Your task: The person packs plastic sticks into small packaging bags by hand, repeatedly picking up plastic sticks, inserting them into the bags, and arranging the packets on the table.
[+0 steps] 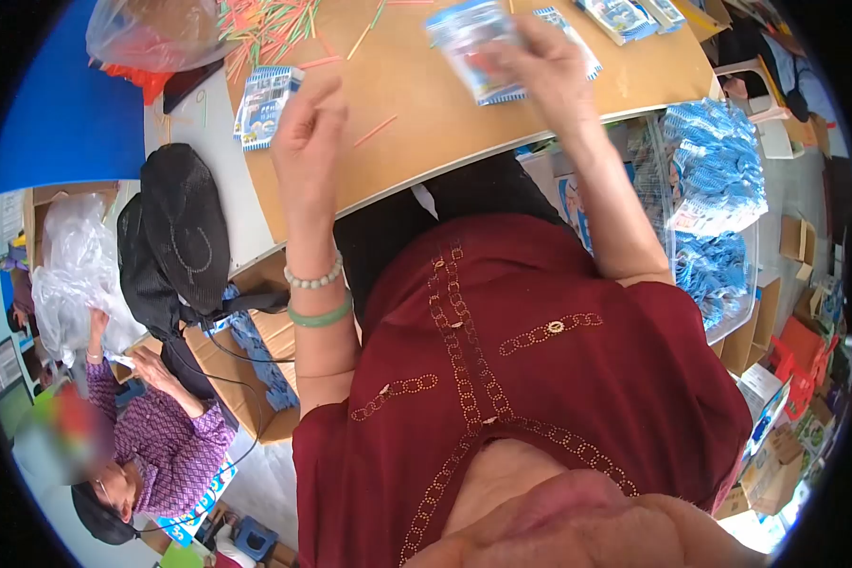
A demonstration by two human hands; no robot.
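My left hand (310, 121), with a beaded bracelet and a green bangle on the wrist, is raised over the table's left part. Its fingers are curled together; whatever they may hold is too small to tell. Beside it lies a stack of blue-and-white packets (263, 106). Further right, my right hand (547, 68) is closed on a blue-and-white packet (464, 43), slightly blurred. Pink, green and yellow thin sticks (275, 28) form a loose pile at the table's far left. One pink stick (376, 131) rests between my hands.
More packets (618, 17) lie at the table's (426, 142) far right. A clear bin (715, 275) of blue packets stands right of my body. A black bag (185, 227), open carton (256, 369) and plastic bag (128, 33) are on the left. Another person (166, 426) sits lower left.
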